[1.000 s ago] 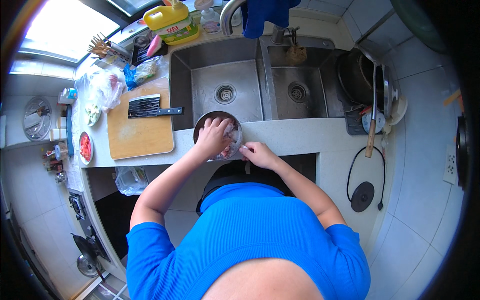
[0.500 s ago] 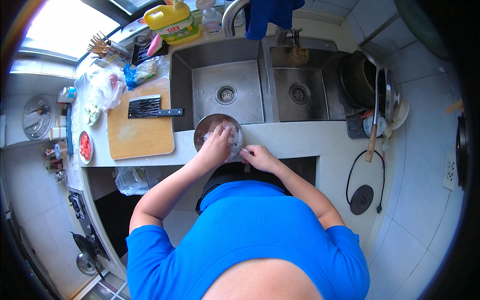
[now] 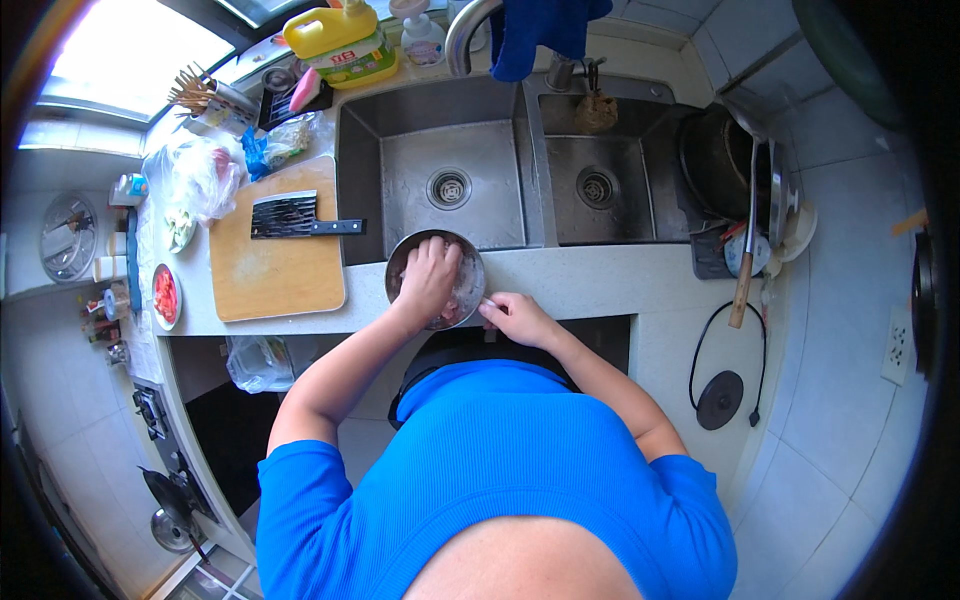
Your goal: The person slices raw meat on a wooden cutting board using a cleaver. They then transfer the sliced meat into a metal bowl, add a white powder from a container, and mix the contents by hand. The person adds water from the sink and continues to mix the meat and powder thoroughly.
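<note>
A round metal bowl (image 3: 400,270) stands on the pale counter at the front edge of the sink. It holds pinkish food (image 3: 466,292). My left hand (image 3: 430,278) is down inside the bowl, fingers curled into the food. My right hand (image 3: 516,316) rests on the bowl's right rim and steadies it. My blue-sleeved arms come in from below.
A wooden cutting board (image 3: 275,265) with a cleaver (image 3: 290,215) lies left of the bowl. The double steel sink (image 3: 500,180) is behind it. Plastic bags (image 3: 200,180), a small red dish (image 3: 165,296) and a yellow bottle (image 3: 340,35) sit at left and back. A wok (image 3: 720,160) is at right.
My left hand has shifted within the bowl, first toward its near side and now back over the middle. My right hand has stayed at the rim.
</note>
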`<state>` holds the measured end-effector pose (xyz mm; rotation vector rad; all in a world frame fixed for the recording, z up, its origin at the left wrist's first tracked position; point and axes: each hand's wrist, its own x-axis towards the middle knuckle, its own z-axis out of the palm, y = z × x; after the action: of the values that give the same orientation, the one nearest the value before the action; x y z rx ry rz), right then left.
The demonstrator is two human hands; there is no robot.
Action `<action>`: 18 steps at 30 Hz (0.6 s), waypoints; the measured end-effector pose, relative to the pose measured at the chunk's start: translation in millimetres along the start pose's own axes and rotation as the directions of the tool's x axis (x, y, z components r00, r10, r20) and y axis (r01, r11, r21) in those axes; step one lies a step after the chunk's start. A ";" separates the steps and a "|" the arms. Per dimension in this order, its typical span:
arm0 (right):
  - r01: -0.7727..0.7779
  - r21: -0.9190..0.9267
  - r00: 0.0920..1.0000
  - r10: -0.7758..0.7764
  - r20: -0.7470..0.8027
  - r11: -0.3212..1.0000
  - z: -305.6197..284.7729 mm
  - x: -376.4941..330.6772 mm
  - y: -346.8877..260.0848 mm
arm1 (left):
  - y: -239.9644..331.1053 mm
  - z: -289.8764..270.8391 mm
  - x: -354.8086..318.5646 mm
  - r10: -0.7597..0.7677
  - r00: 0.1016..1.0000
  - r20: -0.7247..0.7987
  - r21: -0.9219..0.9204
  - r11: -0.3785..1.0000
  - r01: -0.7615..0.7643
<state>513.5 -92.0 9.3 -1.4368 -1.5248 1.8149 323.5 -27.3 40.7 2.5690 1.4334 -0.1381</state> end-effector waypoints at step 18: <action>0.020 -0.029 1.000 -0.021 -0.017 0.999 -0.8 3.5 2.3 | -17.3 15.9 -3.9 -0.051 0.999 0.007 -0.159 0.986 0.052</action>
<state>513.5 -89.7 5.7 -1.4412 -1.5573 1.7705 306.9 -25.1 23.7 2.4041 1.4475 -0.0333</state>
